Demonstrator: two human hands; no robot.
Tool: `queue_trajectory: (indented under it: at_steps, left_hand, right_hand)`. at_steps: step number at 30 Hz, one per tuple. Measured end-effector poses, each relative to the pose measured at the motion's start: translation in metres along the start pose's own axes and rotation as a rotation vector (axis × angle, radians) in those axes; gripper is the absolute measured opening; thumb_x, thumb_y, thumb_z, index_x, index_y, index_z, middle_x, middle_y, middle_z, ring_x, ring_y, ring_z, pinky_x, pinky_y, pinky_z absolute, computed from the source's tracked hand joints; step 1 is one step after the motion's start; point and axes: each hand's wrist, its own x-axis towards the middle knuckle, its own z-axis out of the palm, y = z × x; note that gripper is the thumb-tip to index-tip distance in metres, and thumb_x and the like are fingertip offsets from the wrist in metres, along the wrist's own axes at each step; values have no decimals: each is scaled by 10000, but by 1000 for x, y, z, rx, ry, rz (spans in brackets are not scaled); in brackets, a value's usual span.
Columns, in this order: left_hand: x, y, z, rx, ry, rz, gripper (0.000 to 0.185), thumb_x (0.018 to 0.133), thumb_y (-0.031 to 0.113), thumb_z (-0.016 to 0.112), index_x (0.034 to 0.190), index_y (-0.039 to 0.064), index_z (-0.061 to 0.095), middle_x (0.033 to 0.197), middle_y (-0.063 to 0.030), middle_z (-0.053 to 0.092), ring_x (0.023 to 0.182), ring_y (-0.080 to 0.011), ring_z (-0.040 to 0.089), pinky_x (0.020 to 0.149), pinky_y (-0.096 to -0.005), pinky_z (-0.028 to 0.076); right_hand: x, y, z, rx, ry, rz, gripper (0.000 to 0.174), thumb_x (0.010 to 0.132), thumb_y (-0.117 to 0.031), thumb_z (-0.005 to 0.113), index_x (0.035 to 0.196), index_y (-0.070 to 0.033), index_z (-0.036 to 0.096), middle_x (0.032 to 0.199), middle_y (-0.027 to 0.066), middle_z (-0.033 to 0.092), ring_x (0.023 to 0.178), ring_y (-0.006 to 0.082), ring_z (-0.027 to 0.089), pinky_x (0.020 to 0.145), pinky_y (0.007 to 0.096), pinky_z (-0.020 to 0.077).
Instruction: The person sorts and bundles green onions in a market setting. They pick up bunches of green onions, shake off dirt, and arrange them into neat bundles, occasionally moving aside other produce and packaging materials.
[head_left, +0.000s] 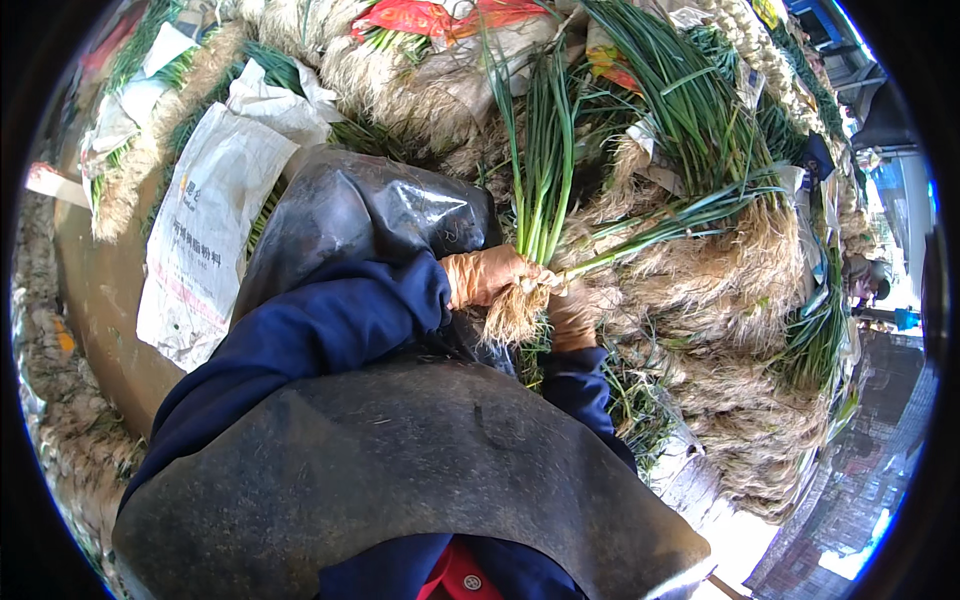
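My left hand (487, 276), in an orange-tan glove, is closed around the lower stalks of a bunch of green onion-like plants (538, 187). Their leaves point up and away, and their pale roots hang below the fist. My right hand (572, 319), gloved alike and blurred, is just right of the roots, beneath the base of a single stalk (622, 251) that slants to the right. Its fingers are partly hidden, so whether it grips that stalk is unclear. A dark apron (405, 450) covers my lap.
Piled plants with matted roots (697, 300) lie to the right, with a large leafy bundle (690, 112) above. A printed white sack (214, 225) lies at left over more plants. A red bag (442, 21) is at the top. Paved ground (862, 420) shows at far right.
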Motion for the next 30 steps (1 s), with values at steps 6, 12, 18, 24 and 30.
queue_trajectory:
  at_steps: [6, 12, 18, 24, 30]
  left_hand:
    - [0, -3, -7, -116, -87, -59, 360, 921, 207, 618, 1157, -64, 612, 1071, -185, 693, 778, -185, 663, 655, -295, 572]
    - [3, -3, -5, -97, 1, 47, 272, 933, 153, 607, 1123, -39, 637, 1064, -159, 699, 778, -191, 665, 675, -321, 572]
    - [5, -7, -13, 4, 35, 31, 245, 961, 144, 569, 1114, -34, 641, 1065, -143, 698, 917, -209, 675, 774, -361, 578]
    - [-3, 5, 6, -185, 94, -13, 241, 968, 159, 562, 1098, -36, 620, 991, -112, 680, 901, -221, 679, 787, -340, 574]
    - [-4, 9, 12, 126, 200, -207, 158, 933, 143, 595, 854, 19, 655, 704, 16, 561, 620, -96, 506, 569, -265, 402]
  right_hand:
    - [37, -32, -48, 586, -222, -148, 199, 981, -267, 580, 1055, -86, 620, 704, -61, 507, 549, 80, 417, 651, 236, 378]
    - [-16, -70, 39, 185, 234, 120, 250, 1015, -233, 475, 1126, -46, 597, 881, 107, 613, 803, 189, 568, 764, 358, 454]
    - [-45, 5, 12, 197, 324, 218, 379, 1025, -326, 467, 1255, -35, 546, 1010, 121, 619, 870, 228, 587, 783, 399, 487]
    - [-15, -56, 19, -261, 268, 174, 416, 1034, -348, 479, 1309, -47, 562, 1026, 99, 660, 867, 210, 611, 751, 378, 513]
    - [-56, -19, 23, -1097, 342, -331, 197, 952, -239, 608, 939, -62, 695, 615, 211, 576, 564, 408, 582, 515, 447, 466]
